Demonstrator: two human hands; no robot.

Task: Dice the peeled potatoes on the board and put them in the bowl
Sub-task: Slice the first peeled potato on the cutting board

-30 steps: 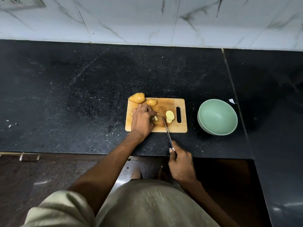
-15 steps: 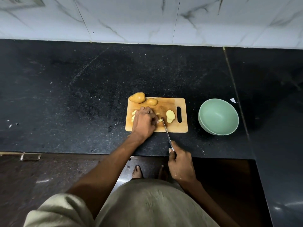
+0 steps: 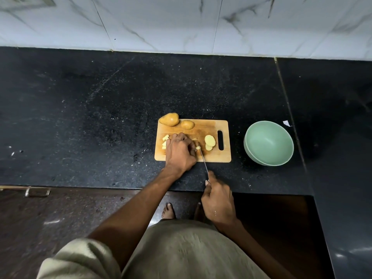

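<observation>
A wooden cutting board point(image 3: 213, 156) lies on the black counter. Two whole potatoes point(image 3: 170, 119) point(image 3: 187, 124) rest at its far left corner. Round potato slices point(image 3: 210, 141) lie near the board's handle slot, and cut sticks point(image 3: 165, 140) show left of my left hand. My left hand point(image 3: 180, 153) presses down on potato pieces in the middle of the board, hiding most of them. My right hand point(image 3: 218, 200) grips a knife point(image 3: 203, 159) whose blade tip touches the board beside my left fingers. The green bowl point(image 3: 268, 142) stands to the right of the board with nothing in it.
A white marble-tiled wall runs along the back of the counter. A small white scrap point(image 3: 286, 123) lies behind the bowl. The counter's front edge runs just below the board, with the floor and my bare feet point(image 3: 168, 211) beneath.
My left hand has slid towards the near side of the board, uncovering cut sticks on its left. The knife blade stays beside the fingers, cutting small pieces.
</observation>
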